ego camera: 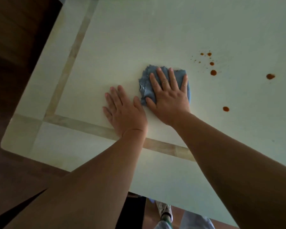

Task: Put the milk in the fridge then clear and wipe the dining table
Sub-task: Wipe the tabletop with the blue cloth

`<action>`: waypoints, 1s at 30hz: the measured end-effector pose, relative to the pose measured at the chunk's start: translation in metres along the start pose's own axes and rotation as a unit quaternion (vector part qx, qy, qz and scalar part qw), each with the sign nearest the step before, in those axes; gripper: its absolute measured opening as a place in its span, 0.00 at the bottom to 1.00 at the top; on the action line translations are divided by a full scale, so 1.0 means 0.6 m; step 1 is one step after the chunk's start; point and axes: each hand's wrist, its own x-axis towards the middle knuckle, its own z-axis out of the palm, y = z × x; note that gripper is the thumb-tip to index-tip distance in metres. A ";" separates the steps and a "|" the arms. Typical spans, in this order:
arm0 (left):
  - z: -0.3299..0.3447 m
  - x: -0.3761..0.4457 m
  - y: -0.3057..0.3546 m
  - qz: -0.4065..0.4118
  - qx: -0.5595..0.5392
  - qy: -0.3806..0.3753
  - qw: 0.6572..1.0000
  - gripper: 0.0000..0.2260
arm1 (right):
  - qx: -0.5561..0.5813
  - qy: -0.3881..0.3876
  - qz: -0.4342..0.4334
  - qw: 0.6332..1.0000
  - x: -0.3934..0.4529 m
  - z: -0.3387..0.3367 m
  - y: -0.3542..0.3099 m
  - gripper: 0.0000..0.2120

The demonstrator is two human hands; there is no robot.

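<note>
Hands lie flat at mid-frame on the dining table [155, 30]: left hand [125, 111] splayed on bare top, right hand [169, 95] pressing straight fingers on the blue cloth [145, 83]. Orange-brown spots [213, 72] sit right and upper right, nearest the right hand. No writing shows.

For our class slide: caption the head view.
Right hand presses blue cloth on table; left hand rests flat; orange spots remain.

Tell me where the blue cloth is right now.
In the head view, the blue cloth lies mid-table under the flat right hand, left of the red-brown spots.
</note>
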 end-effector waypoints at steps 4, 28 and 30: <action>0.006 0.001 -0.003 0.004 -0.016 0.018 1.000 0.28 | -0.007 -0.005 0.014 1.000 -0.100 -0.001 0.028 0.36; 0.007 0.000 0.004 0.004 -0.003 0.039 0.999 0.26 | -0.003 0.006 0.029 1.000 -0.066 0.003 0.040 0.37; 0.006 0.000 0.003 0.007 -0.003 0.038 0.999 0.26 | -0.005 0.002 0.021 1.000 -0.101 0.006 0.029 0.37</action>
